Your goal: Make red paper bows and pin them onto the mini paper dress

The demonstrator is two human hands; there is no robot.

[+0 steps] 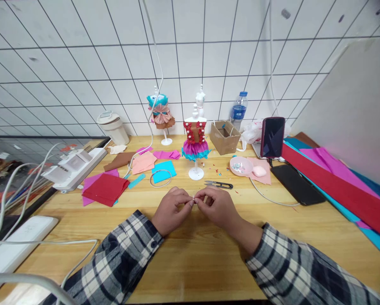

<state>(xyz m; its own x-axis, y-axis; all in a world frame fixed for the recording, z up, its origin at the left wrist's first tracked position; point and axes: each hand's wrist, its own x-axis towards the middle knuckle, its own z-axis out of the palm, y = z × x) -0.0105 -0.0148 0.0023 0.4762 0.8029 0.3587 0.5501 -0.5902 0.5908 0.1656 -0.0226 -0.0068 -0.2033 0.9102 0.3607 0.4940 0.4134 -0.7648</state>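
My left hand and my right hand meet fingertip to fingertip above the wooden table. Each is closed in a pinch, and a tiny pale thing shows between the fingertips, too small to name. Just beyond them stands a small white dress form in a red and brown top with white beads and a magenta and blue skirt. Black thread snips lie beyond my right hand. A pink dish of small shiny pieces sits farther right. A metal ring lies partly on blue paper.
Red paper squares and a power strip lie left. A second dressed form, a cardboard box and a bottle stand behind. Phones and long paper sheets are right.
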